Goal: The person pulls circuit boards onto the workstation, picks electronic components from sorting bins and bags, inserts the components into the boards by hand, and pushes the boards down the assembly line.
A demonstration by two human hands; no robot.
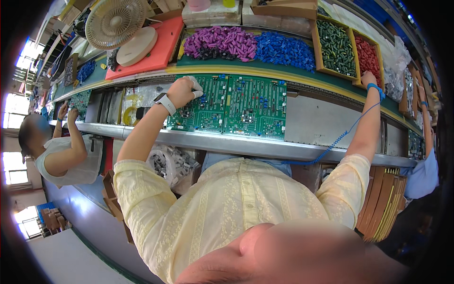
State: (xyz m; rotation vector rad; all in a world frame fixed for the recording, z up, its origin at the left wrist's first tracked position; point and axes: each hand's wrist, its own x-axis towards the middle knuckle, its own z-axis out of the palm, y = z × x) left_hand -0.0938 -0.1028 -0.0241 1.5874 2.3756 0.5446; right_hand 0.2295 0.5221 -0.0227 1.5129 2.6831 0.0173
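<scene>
Two green circuit boards lie side by side on the line: the left board [208,116] and the right board [255,106], both dotted with small parts. Over the upper left of the left board is my left hand [182,92], its fingers curled together near small blue parts and white covers on some fingertips. Whatever it may pinch is too small to make out. Out to the right, my right hand [370,79] dips its bunched fingertips into a yellow-edged box of red components [366,54]. Its fingertips are partly hidden there. A blue coiled cord [333,144] runs from my right wristband.
Behind the boards lie heaps of purple components [222,42] and blue components [286,49], beside a box of green components [336,47]. A fan [116,21] stands back left. A metal rail [236,143] runs along the front. Co-workers sit at both sides.
</scene>
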